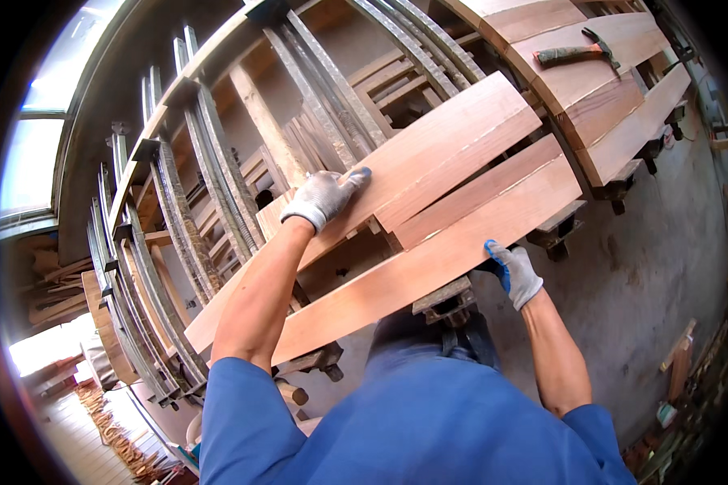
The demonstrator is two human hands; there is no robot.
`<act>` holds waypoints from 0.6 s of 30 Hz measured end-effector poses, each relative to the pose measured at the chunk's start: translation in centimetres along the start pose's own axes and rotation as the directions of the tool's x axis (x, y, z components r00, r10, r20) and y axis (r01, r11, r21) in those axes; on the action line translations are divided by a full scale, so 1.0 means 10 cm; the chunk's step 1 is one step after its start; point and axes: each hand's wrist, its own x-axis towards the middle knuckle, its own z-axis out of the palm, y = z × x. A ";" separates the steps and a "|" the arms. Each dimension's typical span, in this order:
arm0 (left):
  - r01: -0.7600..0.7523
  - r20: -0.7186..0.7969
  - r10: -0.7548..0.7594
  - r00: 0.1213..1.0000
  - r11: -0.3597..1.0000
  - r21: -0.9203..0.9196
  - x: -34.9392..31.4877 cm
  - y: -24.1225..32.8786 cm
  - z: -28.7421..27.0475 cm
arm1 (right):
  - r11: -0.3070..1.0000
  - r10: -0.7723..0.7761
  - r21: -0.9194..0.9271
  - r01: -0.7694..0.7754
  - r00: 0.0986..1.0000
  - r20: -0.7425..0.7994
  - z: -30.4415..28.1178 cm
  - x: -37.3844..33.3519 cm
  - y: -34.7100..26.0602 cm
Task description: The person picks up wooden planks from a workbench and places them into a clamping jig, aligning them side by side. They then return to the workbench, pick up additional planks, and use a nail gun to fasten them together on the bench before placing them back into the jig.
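In front of me lies a door-like frame of pale reddish wooden boards, with long boards along both sides and shorter pieces between them. Whitish lines, perhaps glue, run along some seams. My left hand [325, 200], in a grey-white glove with blue fingertips, is closed over the far board [441, 153]; its thumb lies on top and its other fingers are mostly hidden. At the near right, my right hand [515, 272], gloved alike, grips the edge of the near board [429, 263]. Its thumb is at the edge, with the fingers partly hidden underneath.
Metal bar clamps [323, 81] stand in a row along a curved rail beyond the frame. Clamp supports [445, 301] hold the frame up from below. A hammer [578, 54] lies on another wooden panel [542, 32] at the far right. Wood scraps [679, 364] lie on the right.
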 end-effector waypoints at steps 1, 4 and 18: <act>0.000 0.008 0.000 1.000 1.000 0.002 0.00 -0.01 0.01 | 1.000 -0.006 -0.002 0.005 1.000 -0.028 0.02 0.01 0.02; -0.022 -0.005 0.022 1.000 0.999 0.023 0.00 -0.03 0.05 | 1.000 0.025 0.005 -0.024 0.999 -0.035 0.08 -0.04 -0.04; -0.105 -0.092 0.114 0.989 0.990 0.097 0.09 -0.10 0.15 | 0.871 -0.009 -0.486 -0.067 0.988 -0.151 -0.28 -0.29 -0.14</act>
